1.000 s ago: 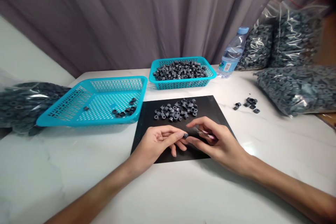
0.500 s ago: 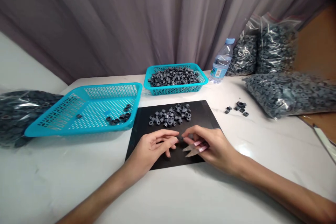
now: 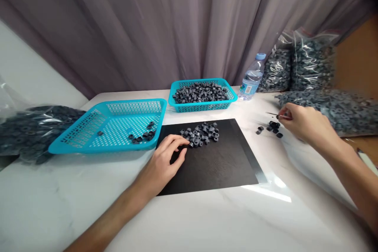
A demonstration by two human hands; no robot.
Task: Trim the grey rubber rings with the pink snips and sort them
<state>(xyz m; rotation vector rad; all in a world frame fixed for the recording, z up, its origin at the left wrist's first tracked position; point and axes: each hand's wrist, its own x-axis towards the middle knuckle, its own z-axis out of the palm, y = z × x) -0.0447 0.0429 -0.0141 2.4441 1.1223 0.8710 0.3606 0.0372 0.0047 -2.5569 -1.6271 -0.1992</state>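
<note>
My left hand point(image 3: 165, 161) rests over the left side of a black mat point(image 3: 212, 169). Its thumb and fingers are apart, and the fingertips reach the near left edge of a pile of small dark grey rings point(image 3: 202, 136). Over at the right, my right hand point(image 3: 304, 122) is closed around small pointed scissors point(image 3: 272, 113), their thin blades sticking out leftward. A dark piece shows close to those fingers; whether it is held is unclear. Just below lies a small cluster of rings point(image 3: 273, 126) on the white table. Most of the scissors' handle is hidden by the hand.
A turquoise basket point(image 3: 103, 147) with several rings stands at left, a fuller turquoise basket point(image 3: 203, 107) at the back. A water bottle point(image 3: 252, 78) stands beside bags of rings point(image 3: 313, 63). More bagged rings lie at far left point(image 3: 41, 130) and right point(image 3: 348, 110).
My hands have parted from the middle of the mat. The right one has moved right with the scissors to the small cluster; the left has shifted to the pile's edge. The view has tilted slightly.
</note>
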